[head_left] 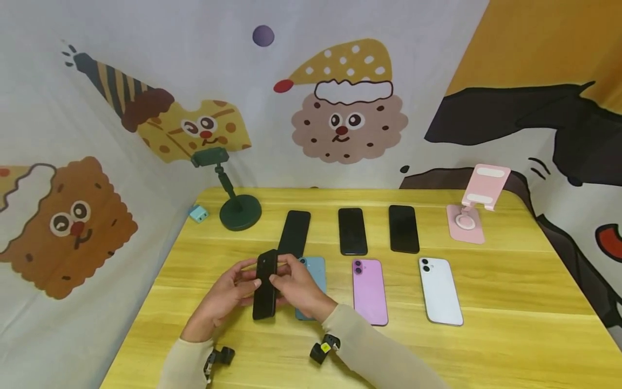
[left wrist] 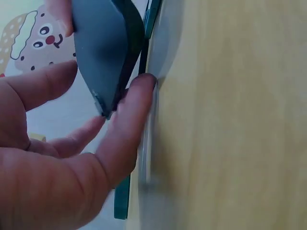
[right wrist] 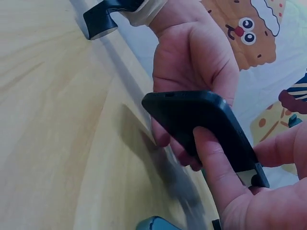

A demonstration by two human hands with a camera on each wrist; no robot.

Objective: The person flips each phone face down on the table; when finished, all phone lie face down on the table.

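A black phone (head_left: 265,292) is tilted up over the left part of the table, between both hands. My left hand (head_left: 225,297) grips its left edge, thumb on the near face; in the left wrist view the phone (left wrist: 103,48) tapers down between thumb and fingers. My right hand (head_left: 301,286) pinches the upper right edge, and its thumb (right wrist: 216,163) lies along the dark face in the right wrist view. Beneath the right hand lies a blue phone (head_left: 316,270), partly covered. Just behind the hands is a black phone (head_left: 295,229), flat on the table.
Two more black phones (head_left: 352,231) (head_left: 404,228) lie in the back row. A pink-purple phone (head_left: 370,292) and a white phone (head_left: 441,292) lie in front. A green stand (head_left: 240,212) and a light-blue charger (head_left: 198,213) stand back left; a pink stand (head_left: 486,186), back right.
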